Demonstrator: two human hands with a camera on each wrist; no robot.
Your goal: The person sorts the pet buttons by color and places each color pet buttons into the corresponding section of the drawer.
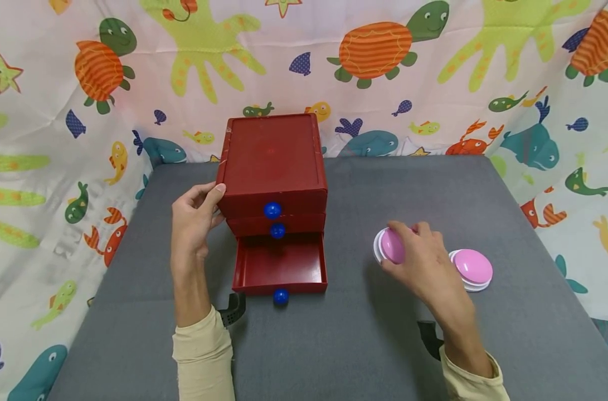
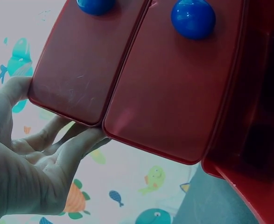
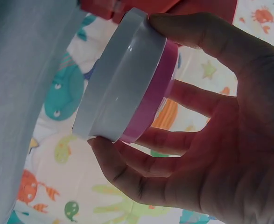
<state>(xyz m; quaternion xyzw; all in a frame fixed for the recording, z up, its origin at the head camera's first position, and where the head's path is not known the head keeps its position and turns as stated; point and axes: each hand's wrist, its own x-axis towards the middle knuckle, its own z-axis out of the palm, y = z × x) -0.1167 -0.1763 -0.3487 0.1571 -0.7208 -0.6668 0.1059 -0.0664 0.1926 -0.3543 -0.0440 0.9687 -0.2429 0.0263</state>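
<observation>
A small red drawer cabinet (image 1: 271, 156) has three drawers with blue round knobs. Its bottom drawer (image 1: 278, 264) is pulled out, and no contents show in it. My left hand (image 1: 195, 220) grips the cabinet's front left corner, thumb at the upper edge and fingers along the side. The left wrist view shows this hand (image 2: 38, 158) against the upper two drawer fronts (image 2: 169, 88). Right of the cabinet, my right hand (image 1: 426, 262) holds a round pink-and-white push light (image 1: 393, 246) above the table. Its thumb and fingers curl round the rim of that push light (image 3: 127, 79), which is tilted.
A second pink-and-white round piece (image 1: 473, 267) lies on the grey table (image 1: 354, 345), right of my right hand. Behind and at both sides hangs a white cloth (image 1: 304, 92) printed with sea animals. Each wrist carries a black camera mount.
</observation>
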